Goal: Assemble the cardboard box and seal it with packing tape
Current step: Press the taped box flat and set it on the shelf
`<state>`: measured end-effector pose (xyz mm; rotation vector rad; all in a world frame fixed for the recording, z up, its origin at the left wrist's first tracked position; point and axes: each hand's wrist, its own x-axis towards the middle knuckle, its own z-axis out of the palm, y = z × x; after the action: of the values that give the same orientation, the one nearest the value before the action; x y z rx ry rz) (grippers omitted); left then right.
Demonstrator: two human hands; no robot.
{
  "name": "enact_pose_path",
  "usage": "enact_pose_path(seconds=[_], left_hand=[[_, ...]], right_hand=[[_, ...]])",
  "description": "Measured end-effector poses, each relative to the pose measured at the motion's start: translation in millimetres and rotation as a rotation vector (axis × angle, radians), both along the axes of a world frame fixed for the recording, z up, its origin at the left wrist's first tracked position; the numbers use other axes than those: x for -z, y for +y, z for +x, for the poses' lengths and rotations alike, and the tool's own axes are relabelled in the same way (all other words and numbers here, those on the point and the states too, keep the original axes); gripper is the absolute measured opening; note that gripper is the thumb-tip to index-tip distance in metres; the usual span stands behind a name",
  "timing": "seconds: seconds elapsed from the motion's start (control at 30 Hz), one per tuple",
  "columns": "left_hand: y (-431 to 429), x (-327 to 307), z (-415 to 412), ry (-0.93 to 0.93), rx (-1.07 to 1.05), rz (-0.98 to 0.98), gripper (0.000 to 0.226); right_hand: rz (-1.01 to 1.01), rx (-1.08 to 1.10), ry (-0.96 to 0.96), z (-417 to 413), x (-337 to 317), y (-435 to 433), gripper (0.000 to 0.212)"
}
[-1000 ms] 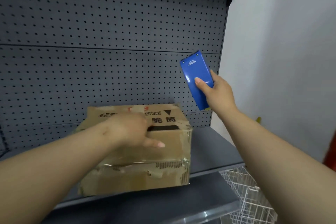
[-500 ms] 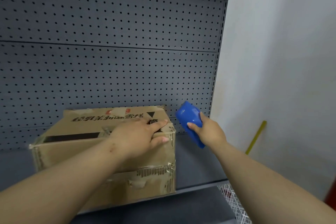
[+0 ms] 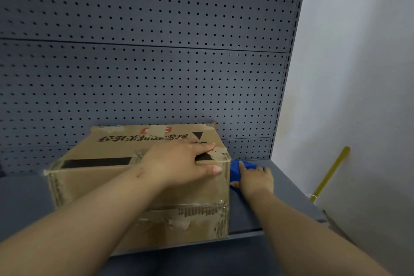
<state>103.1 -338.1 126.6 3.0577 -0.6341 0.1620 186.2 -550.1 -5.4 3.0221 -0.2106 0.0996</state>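
A worn brown cardboard box [image 3: 107, 181] with printed characters and old tape sits closed on the dark grey shelf [image 3: 280, 188]. My left hand [image 3: 186, 163] lies flat on the box's top right corner, fingers spread over the edge and a dark slot. My right hand [image 3: 255, 180] is low beside the box's right side, holding a blue tape dispenser [image 3: 236, 171] down on the shelf. Most of the dispenser is hidden by the hand and the box.
A grey pegboard back panel [image 3: 156, 63] rises behind the box. A white wall [image 3: 358, 74] stands to the right, with a yellow stick [image 3: 331, 172] leaning on it. A lower shelf edge [image 3: 201, 260] runs below.
My right hand has come down from head height with the blue dispenser to the shelf beside the box. My left hand has stayed on the box's top.
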Motion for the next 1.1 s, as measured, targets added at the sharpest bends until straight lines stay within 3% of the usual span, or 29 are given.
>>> enact_pose_path(seconds=[0.13, 0.27, 0.33, 0.43, 0.5, 0.57, 0.63, 0.73, 0.8, 0.9, 1.1], left_hand=[[5.4, -2.7, -1.0, 0.051, 0.05, -0.022, 0.068], [29.4, -6.0, -9.5, 0.008, 0.135, -0.159, 0.055], [46.4, -3.6, -16.6, -0.141, 0.154, -0.15, 0.048], [76.8, 6.4, -28.0, -0.368, 0.091, -0.197, 0.044], [97.1, 15.6, -34.1, -0.484, 0.022, -0.26, 0.044], [114.9, 25.4, -39.6, -0.555, -0.034, -0.289, 0.043], [129.7, 35.9, -46.4, -0.599, -0.086, -0.34, 0.041], [148.1, 47.9, -63.5, -0.583, -0.225, -0.633, 0.042], [158.5, 53.5, -74.6, -0.538, -0.31, -0.831, 0.042], [173.0, 61.9, -86.0, -0.453, -0.355, -0.939, 0.042], [182.0, 69.7, -96.4, -0.301, -0.339, -1.031, 0.04]], right_hand=[[-0.066, -0.028, 0.014, 1.0, -3.9, 0.3, 0.079], [0.03, -0.051, -0.06, -3.5, -19.2, 3.6, 0.078], [0.192, -0.036, -0.195, -8.0, -40.6, 6.2, 0.072], [0.632, 0.009, -0.492, -20.2, -89.6, 15.1, 0.06], [0.714, -0.063, -0.636, -35.1, -124.6, 34.1, 0.055], [0.617, -0.207, -0.663, -56.7, -150.8, 68.7, 0.054], [0.494, -0.342, -0.566, -80.0, -162.7, 112.1, 0.054], [0.296, -0.437, -0.351, -103.7, -153.3, 173.1, 0.057], [0.22, -0.433, -0.244, -109.4, -138.5, 201.5, 0.059], [0.184, -0.374, -0.153, -109.3, -119.6, 225.0, 0.06], [0.169, -0.333, -0.256, -111.5, -103.8, 233.8, 0.06]])
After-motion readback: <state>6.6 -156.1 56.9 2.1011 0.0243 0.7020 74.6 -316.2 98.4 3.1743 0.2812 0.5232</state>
